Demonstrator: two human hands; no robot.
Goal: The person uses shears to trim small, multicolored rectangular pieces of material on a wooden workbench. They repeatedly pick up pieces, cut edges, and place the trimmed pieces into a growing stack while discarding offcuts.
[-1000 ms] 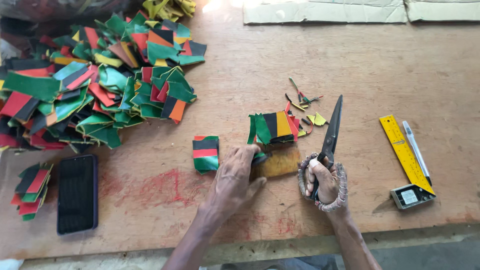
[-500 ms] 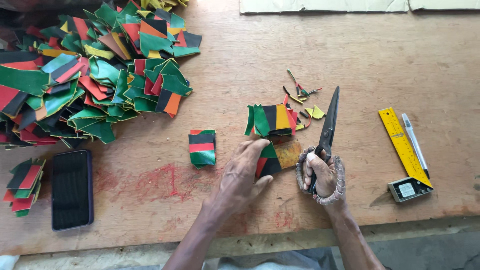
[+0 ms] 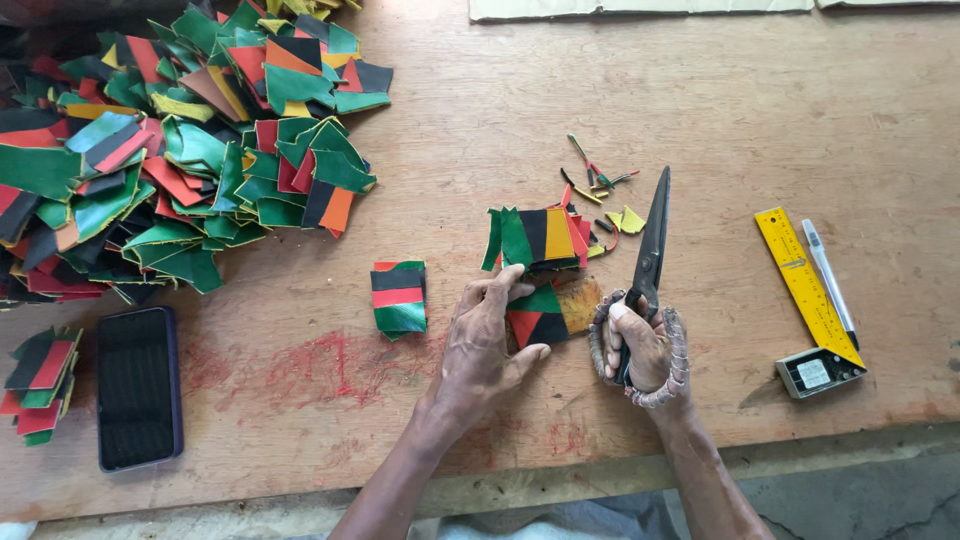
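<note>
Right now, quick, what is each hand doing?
Left hand: closed grip, pinching a red, green and black striped leather piece.
Right hand: closed around long dark metal scissors, tip pointing away.

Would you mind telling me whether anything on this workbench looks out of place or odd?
Red smears stain the wooden table beside the left hand; thin offcut slivers lie scattered beyond the scissors.
</note>
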